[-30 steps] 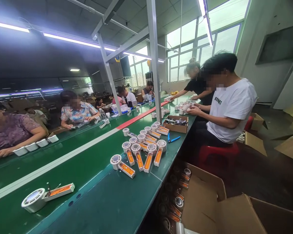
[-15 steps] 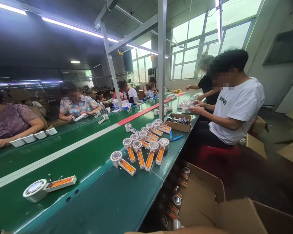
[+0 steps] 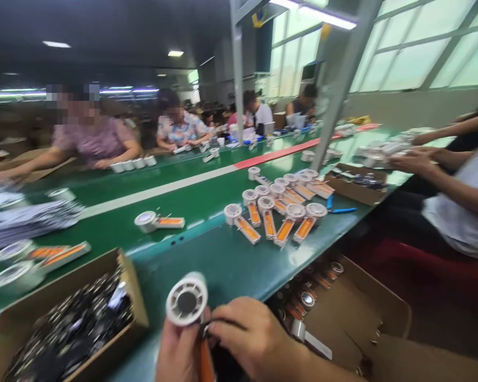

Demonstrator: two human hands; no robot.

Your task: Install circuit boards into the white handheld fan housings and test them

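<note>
Head view: two bare hands working a white housing above the green bench.
Left hand (image 3: 176,353) curls closed around the base of a round white plastic housing with an orange strip body (image 3: 186,300), held up just over the bench edge. Right hand (image 3: 255,331) pinches a thin dark wire (image 3: 205,329) at the housing's base, though it's too small to see clearly. A cardboard box of small black parts (image 3: 132,292) sits just left, and matching units stand in rows on the green workbench (image 3: 223,270).
</note>
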